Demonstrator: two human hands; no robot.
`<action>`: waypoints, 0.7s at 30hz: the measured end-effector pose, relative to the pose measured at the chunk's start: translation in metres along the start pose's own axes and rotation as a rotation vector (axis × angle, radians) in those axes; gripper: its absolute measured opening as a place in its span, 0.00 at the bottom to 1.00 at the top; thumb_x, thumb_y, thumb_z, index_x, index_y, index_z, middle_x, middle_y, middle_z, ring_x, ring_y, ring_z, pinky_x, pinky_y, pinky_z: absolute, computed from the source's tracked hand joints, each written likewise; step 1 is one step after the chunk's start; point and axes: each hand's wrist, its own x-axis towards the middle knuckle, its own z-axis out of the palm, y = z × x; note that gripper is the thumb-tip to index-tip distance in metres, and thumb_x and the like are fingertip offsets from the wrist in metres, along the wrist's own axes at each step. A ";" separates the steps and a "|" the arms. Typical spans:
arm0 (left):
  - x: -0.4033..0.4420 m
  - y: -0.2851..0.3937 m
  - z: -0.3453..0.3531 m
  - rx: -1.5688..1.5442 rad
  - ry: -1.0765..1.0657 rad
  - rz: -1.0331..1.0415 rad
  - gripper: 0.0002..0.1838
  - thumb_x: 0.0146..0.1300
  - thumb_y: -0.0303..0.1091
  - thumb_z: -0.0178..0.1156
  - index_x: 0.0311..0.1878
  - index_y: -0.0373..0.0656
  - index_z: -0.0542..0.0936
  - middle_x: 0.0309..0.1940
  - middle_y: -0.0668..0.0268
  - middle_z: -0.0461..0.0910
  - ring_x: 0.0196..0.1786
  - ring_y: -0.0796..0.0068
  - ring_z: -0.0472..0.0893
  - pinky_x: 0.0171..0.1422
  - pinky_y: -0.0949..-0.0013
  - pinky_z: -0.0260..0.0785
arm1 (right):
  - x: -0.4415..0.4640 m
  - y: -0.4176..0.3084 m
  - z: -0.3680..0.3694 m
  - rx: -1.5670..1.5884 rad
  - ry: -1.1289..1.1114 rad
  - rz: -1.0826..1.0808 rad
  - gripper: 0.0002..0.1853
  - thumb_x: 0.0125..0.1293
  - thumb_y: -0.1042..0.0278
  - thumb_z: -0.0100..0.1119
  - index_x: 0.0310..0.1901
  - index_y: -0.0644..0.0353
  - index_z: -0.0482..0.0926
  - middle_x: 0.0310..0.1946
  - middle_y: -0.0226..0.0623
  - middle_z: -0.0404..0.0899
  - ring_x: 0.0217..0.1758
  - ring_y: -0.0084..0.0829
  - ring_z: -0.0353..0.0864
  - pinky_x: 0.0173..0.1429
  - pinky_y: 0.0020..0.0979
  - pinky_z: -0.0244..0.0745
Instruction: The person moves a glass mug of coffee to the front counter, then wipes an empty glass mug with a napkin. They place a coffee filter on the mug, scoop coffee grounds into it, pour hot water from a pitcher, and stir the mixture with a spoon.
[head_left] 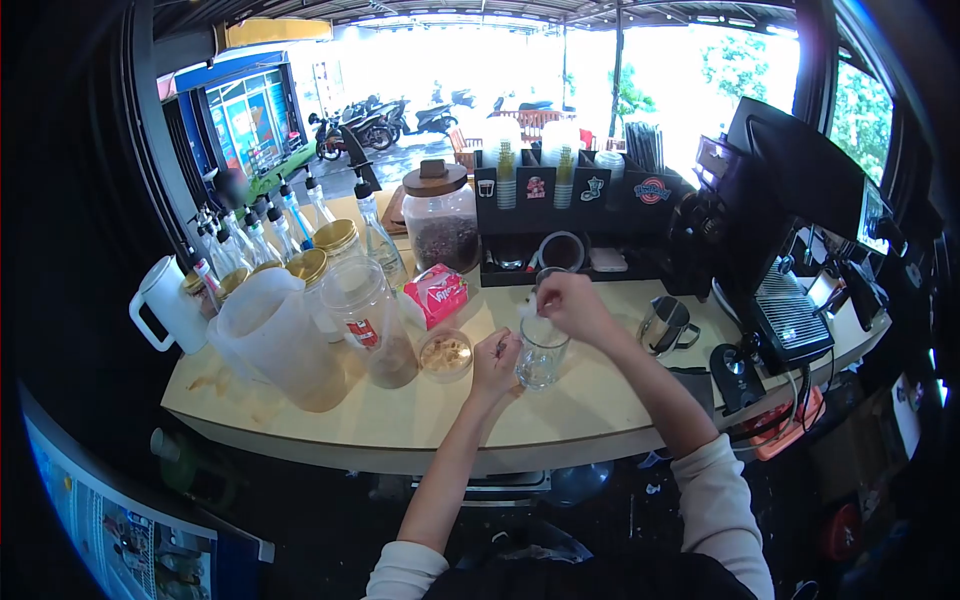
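A clear glass (539,358) stands upright near the middle of the wooden counter (420,412). My left hand (496,362) is closed at the glass's left side, its fingers curled; what it holds, if anything, is too small to make out. Over the rim, my right hand (574,303) pinches something whitish that I cannot make out clearly. Left of my left hand sits a small round tub (446,354) with pale brown contents. Behind it lies a pink and white packet (437,296), beside a tall clear container (368,325) with brown contents.
A large frosted pitcher (285,340), a white kettle (170,305) and syrup bottles (375,235) stand at the left. A bean jar (440,220) and black cup organizer (625,190) are behind. To the right are a metal jug (664,325) and a coffee machine (790,310).
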 end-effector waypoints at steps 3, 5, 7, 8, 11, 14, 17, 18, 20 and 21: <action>0.001 0.001 -0.001 0.022 -0.030 -0.021 0.19 0.68 0.39 0.53 0.23 0.37 0.69 0.16 0.73 0.59 0.22 0.85 0.59 0.25 0.73 0.51 | 0.003 0.016 -0.002 0.154 0.091 0.069 0.13 0.48 0.84 0.60 0.37 0.63 0.82 0.31 0.42 0.79 0.34 0.34 0.81 0.40 0.33 0.75; 0.000 0.003 0.001 0.003 -0.002 -0.013 0.19 0.68 0.39 0.53 0.23 0.37 0.69 0.15 0.73 0.60 0.22 0.85 0.59 0.24 0.73 0.51 | 0.006 0.022 0.000 0.089 0.132 0.021 0.12 0.50 0.84 0.58 0.38 0.64 0.83 0.32 0.43 0.80 0.37 0.33 0.82 0.43 0.32 0.76; 0.000 0.003 0.002 0.016 0.011 0.003 0.19 0.68 0.39 0.53 0.22 0.37 0.68 0.15 0.73 0.60 0.22 0.85 0.59 0.24 0.73 0.51 | 0.010 0.026 0.004 0.031 0.177 -0.021 0.12 0.53 0.85 0.56 0.40 0.65 0.83 0.34 0.43 0.81 0.39 0.32 0.83 0.45 0.31 0.78; 0.000 0.004 0.002 0.029 0.024 0.018 0.20 0.68 0.39 0.54 0.22 0.37 0.67 0.15 0.72 0.60 0.22 0.85 0.59 0.24 0.73 0.51 | 0.012 0.028 0.006 0.295 -0.029 0.132 0.11 0.57 0.84 0.53 0.40 0.68 0.82 0.38 0.43 0.81 0.43 0.32 0.82 0.49 0.31 0.78; -0.003 0.006 0.003 0.074 0.055 0.012 0.21 0.67 0.39 0.55 0.21 0.37 0.66 0.14 0.72 0.59 0.21 0.84 0.58 0.23 0.72 0.51 | 0.010 0.040 -0.002 0.722 -0.297 0.309 0.12 0.63 0.84 0.47 0.43 0.72 0.81 0.44 0.44 0.80 0.49 0.33 0.82 0.57 0.32 0.77; -0.003 0.009 0.005 0.120 0.103 0.052 0.22 0.67 0.41 0.55 0.20 0.38 0.64 0.14 0.71 0.59 0.21 0.84 0.58 0.23 0.72 0.51 | -0.009 0.045 -0.005 0.960 -0.318 0.347 0.13 0.67 0.81 0.46 0.49 0.74 0.78 0.48 0.45 0.80 0.51 0.34 0.81 0.60 0.32 0.76; -0.004 0.013 0.007 0.142 0.126 0.070 0.23 0.67 0.41 0.55 0.20 0.38 0.64 0.14 0.71 0.58 0.21 0.84 0.58 0.23 0.72 0.51 | -0.041 0.039 0.007 0.983 -0.094 0.412 0.15 0.67 0.83 0.45 0.52 0.73 0.77 0.47 0.45 0.80 0.50 0.31 0.81 0.59 0.31 0.76; -0.004 0.016 0.008 0.139 0.126 0.069 0.23 0.67 0.41 0.55 0.20 0.38 0.64 0.14 0.71 0.58 0.21 0.84 0.58 0.23 0.72 0.51 | -0.053 0.037 0.018 0.862 0.084 0.335 0.15 0.66 0.84 0.46 0.52 0.71 0.77 0.45 0.44 0.81 0.48 0.28 0.81 0.56 0.28 0.75; -0.004 0.021 0.009 0.132 0.137 0.072 0.23 0.67 0.41 0.55 0.19 0.38 0.63 0.14 0.71 0.57 0.21 0.83 0.57 0.23 0.72 0.50 | -0.074 0.033 0.031 0.733 0.255 0.253 0.16 0.65 0.86 0.46 0.52 0.69 0.78 0.44 0.43 0.82 0.46 0.25 0.81 0.53 0.25 0.75; -0.004 0.019 0.008 0.132 0.137 0.069 0.23 0.67 0.41 0.55 0.19 0.38 0.63 0.14 0.71 0.57 0.21 0.83 0.57 0.23 0.72 0.50 | -0.086 0.028 0.035 0.583 0.320 0.243 0.17 0.66 0.86 0.45 0.53 0.69 0.77 0.46 0.44 0.81 0.51 0.27 0.79 0.58 0.27 0.72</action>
